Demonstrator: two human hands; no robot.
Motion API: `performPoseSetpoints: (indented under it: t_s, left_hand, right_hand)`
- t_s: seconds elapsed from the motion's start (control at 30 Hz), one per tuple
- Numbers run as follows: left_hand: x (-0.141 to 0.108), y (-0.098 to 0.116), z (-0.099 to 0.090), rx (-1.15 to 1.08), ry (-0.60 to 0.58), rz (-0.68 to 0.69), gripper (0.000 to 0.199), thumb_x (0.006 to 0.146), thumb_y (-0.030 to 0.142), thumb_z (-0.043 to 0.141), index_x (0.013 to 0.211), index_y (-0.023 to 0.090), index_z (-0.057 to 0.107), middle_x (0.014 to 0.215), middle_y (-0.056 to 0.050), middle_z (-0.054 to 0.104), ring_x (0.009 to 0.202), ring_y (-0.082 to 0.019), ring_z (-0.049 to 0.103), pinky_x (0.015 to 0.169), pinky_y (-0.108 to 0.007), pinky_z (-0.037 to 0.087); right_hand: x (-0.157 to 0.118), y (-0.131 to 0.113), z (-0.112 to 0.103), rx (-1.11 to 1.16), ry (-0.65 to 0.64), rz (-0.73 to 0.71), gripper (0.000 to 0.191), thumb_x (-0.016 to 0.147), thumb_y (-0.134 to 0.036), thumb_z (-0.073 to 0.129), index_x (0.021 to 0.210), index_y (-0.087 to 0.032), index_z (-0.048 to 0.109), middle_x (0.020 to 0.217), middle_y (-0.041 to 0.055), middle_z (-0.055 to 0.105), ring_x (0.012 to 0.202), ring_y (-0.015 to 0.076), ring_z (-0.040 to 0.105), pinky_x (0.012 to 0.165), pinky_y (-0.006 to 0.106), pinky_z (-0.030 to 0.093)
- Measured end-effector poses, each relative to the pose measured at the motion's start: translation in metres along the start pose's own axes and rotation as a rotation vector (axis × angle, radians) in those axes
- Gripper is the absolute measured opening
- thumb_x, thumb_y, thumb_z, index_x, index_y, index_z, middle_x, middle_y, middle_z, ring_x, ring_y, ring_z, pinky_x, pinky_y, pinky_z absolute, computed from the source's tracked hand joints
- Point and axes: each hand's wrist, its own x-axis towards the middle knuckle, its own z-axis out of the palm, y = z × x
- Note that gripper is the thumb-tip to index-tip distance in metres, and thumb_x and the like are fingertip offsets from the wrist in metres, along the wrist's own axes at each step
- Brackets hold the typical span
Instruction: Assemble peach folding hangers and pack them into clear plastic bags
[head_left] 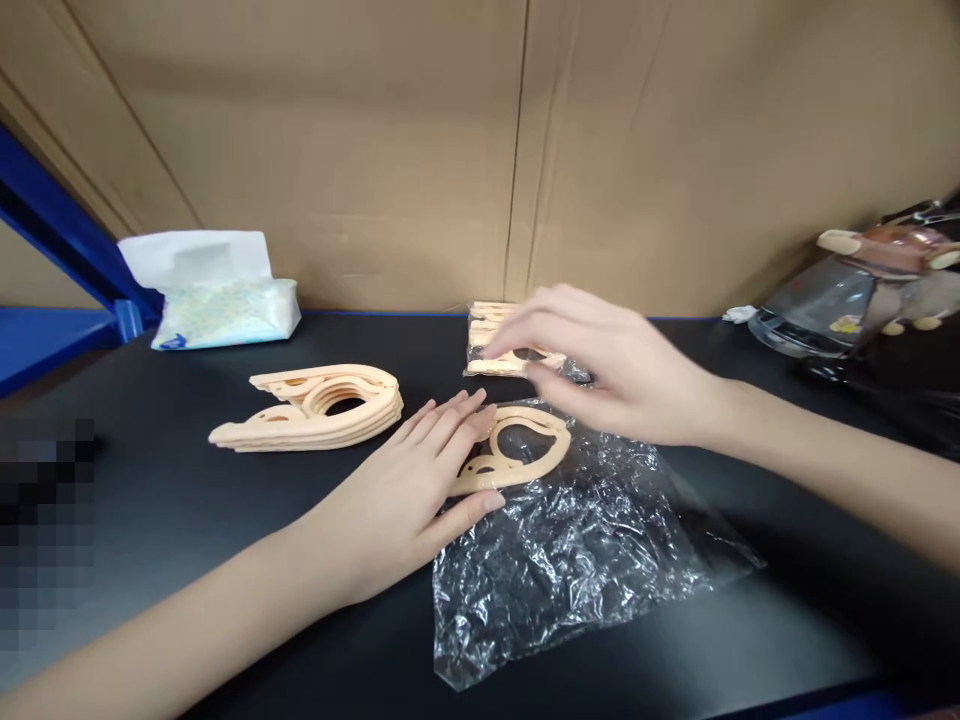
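My left hand point(409, 480) lies flat with its fingers stretched out, over one end of a beige folding hanger point(559, 455). The hanger is folded up, its curved end showing to the right of the fingers. It rests at the upper edge of a crumpled clear plastic bag point(570, 560); whether it is inside or on top, I cannot tell. My right hand point(607, 365) is raised above the bag, fingers apart and slightly blurred, with nothing seen in them. Behind its fingertips sits a packet of beige hangers point(491, 367) in clear wrapping, partly hidden. A stack of folded hangers point(322, 435) lies to the left.
The black table point(315, 650) ends at a cardboard wall point(360, 160). A pack of tissues point(232, 315) stands at the back left, beside a blue metal frame point(52, 215). At the back right is a clear container point(814, 305) with a brownish top, near a small white crumpled piece point(739, 314).
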Motion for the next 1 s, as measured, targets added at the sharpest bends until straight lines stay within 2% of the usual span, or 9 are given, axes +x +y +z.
performPoseSetpoints:
  t_s: [0.1, 0.17, 0.33, 0.47, 0.57, 0.67, 0.87, 1.0]
  left_hand:
    - [0.0, 0.0, -0.003, -0.06, -0.027, -0.028, 0.059, 0.098, 0.056, 0.042, 0.143, 0.017, 0.042, 0.148, -0.015, 0.049, 0.139, -0.033, 0.043, 0.114, -0.052, 0.039]
    - [0.0, -0.001, -0.004, -0.08, -0.038, -0.038, 0.06, 0.097, 0.056, 0.044, 0.144, 0.018, 0.039, 0.144, -0.016, 0.052, 0.134, -0.034, 0.048, 0.109, -0.052, 0.043]
    - [-0.003, -0.002, -0.003, -0.078, -0.05, -0.038, 0.064, 0.099, 0.058, 0.038, 0.146, 0.015, 0.034, 0.146, -0.019, 0.047, 0.136, -0.036, 0.045, 0.11, -0.053, 0.041]
    - [-0.004, -0.002, -0.003, -0.098, -0.045, -0.011, 0.066, 0.1, 0.059, 0.035, 0.149, 0.016, 0.029, 0.146, -0.017, 0.047, 0.137, -0.033, 0.044, 0.113, -0.05, 0.038]
    - [-0.004, -0.002, -0.004, -0.109, -0.04, 0.0, 0.064, 0.1, 0.058, 0.035, 0.147, 0.015, 0.033, 0.145, -0.017, 0.048, 0.136, -0.032, 0.044, 0.113, -0.049, 0.038]
    - [-0.003, -0.002, -0.004, -0.114, -0.035, 0.007, 0.064, 0.1, 0.058, 0.035, 0.146, 0.014, 0.035, 0.147, -0.017, 0.047, 0.137, -0.031, 0.044, 0.114, -0.048, 0.037]
    - [-0.002, -0.006, -0.001, -0.106, -0.05, 0.005, 0.067, 0.1, 0.06, 0.033, 0.148, 0.013, 0.034, 0.152, -0.017, 0.042, 0.142, -0.031, 0.038, 0.116, -0.049, 0.033]
    - [-0.002, -0.007, -0.004, -0.104, -0.069, -0.001, 0.074, 0.099, 0.064, 0.028, 0.15, 0.01, 0.03, 0.156, -0.019, 0.037, 0.145, -0.033, 0.032, 0.118, -0.053, 0.03]
  right_hand:
    - [0.046, -0.01, 0.022, 0.023, -0.093, -0.091, 0.029, 0.095, -0.014, 0.041, 0.116, -0.021, 0.06, 0.122, 0.0035, 0.063, 0.116, 0.0191, 0.056, 0.101, 0.036, 0.047]
    - [0.069, -0.015, 0.041, 0.057, -0.149, -0.105, 0.03, 0.095, -0.026, 0.052, 0.123, -0.02, 0.057, 0.128, 0.005, 0.06, 0.116, 0.0221, 0.054, 0.099, 0.037, 0.046]
    - [0.104, -0.016, 0.083, 0.101, -0.211, -0.111, 0.078, 0.084, -0.055, 0.066, 0.143, -0.012, 0.04, 0.134, 0.0163, 0.054, 0.116, 0.0318, 0.054, 0.094, 0.043, 0.045]
    - [0.115, -0.014, 0.099, 0.106, -0.232, -0.131, 0.084, 0.081, -0.058, 0.068, 0.145, -0.011, 0.039, 0.124, 0.0176, 0.061, 0.111, 0.0312, 0.056, 0.092, 0.042, 0.045]
    - [0.117, -0.014, 0.101, 0.08, -0.244, -0.141, 0.084, 0.082, -0.055, 0.068, 0.146, -0.01, 0.038, 0.108, 0.0139, 0.067, 0.101, 0.0306, 0.059, 0.085, 0.041, 0.046]
    - [0.118, -0.014, 0.101, 0.076, -0.257, -0.148, 0.075, 0.085, -0.047, 0.065, 0.145, -0.01, 0.039, 0.098, 0.0109, 0.07, 0.092, 0.03, 0.061, 0.077, 0.04, 0.045]
    - [0.118, -0.018, 0.091, 0.093, -0.255, -0.121, 0.068, 0.085, -0.034, 0.059, 0.145, -0.01, 0.037, 0.105, 0.0105, 0.069, 0.096, 0.0287, 0.06, 0.085, 0.043, 0.042]
    - [0.099, -0.012, 0.06, 0.073, -0.204, -0.043, 0.071, 0.083, -0.034, 0.063, 0.146, -0.015, 0.037, 0.121, 0.011, 0.066, 0.111, 0.0293, 0.056, 0.094, 0.045, 0.04]
